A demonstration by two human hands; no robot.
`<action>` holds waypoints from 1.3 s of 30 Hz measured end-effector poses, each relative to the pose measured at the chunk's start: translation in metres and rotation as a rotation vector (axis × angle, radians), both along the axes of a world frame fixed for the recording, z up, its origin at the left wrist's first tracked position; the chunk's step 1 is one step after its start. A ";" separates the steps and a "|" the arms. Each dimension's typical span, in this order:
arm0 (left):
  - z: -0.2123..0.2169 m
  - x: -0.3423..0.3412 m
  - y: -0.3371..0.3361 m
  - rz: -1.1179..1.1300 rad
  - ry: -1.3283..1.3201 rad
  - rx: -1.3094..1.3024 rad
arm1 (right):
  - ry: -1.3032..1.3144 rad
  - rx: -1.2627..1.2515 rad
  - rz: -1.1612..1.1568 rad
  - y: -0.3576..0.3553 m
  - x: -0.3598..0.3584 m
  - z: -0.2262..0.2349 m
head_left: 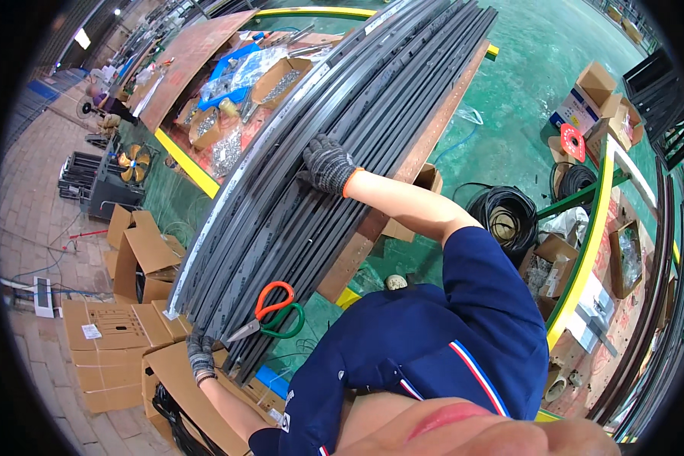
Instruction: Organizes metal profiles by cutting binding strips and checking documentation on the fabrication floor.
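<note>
A long bundle of black profile strips (pixel 281 205) lies slantwise across a table. My right hand (pixel 328 165), in a grey knitted glove with an orange cuff, is closed over strips near the middle of the bundle. At the near left end, my gloved left hand (pixel 201 357) has its fingers closed around the strip ends; its fingertips are partly hidden. Scissors (pixel 272 313) with one orange and one green handle lie on the strips, close to my left hand. A paler strip (pixel 239 178) runs along the bundle's left edge.
Cardboard boxes (pixel 110 353) stand beside my left arm. Beyond the bundle, a yellow-edged table (pixel 186 163) carries boxes of small metal parts (pixel 281 85). Black cable coils (pixel 501 220) lie to the right, near another yellow-edged table (pixel 585 285). A person (pixel 114 106) is far left, near a fan.
</note>
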State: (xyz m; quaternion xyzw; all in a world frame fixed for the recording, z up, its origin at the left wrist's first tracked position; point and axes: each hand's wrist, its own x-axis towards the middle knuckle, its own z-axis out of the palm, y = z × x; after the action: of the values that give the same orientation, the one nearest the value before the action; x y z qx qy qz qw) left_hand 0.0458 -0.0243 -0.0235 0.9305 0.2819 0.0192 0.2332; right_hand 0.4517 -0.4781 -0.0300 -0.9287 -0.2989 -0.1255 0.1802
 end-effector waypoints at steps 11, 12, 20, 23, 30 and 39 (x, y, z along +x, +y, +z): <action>0.009 0.005 0.018 -0.008 0.074 -0.038 | 0.032 0.008 0.020 -0.006 -0.004 0.007; 0.011 0.002 0.019 0.022 0.087 -0.058 | 0.031 0.022 0.022 -0.005 -0.004 0.006; 0.025 0.013 0.012 0.182 0.163 -0.393 | 0.033 0.022 0.024 -0.006 -0.007 0.009; 0.022 0.023 0.015 0.185 0.177 -0.427 | 0.038 0.019 0.010 -0.011 -0.006 0.011; 0.009 0.010 0.045 0.184 0.197 -0.430 | 0.028 0.026 0.030 -0.006 -0.005 0.005; 0.031 0.018 0.007 0.161 0.237 -0.256 | 0.014 0.082 0.036 -0.007 -0.004 0.002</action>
State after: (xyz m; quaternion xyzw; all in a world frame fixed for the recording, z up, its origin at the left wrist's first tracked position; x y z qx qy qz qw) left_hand 0.0641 -0.0178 0.0075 0.8634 0.3812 -0.1080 0.3124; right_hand 0.4478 -0.4852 -0.0284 -0.9159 -0.3089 -0.1280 0.2222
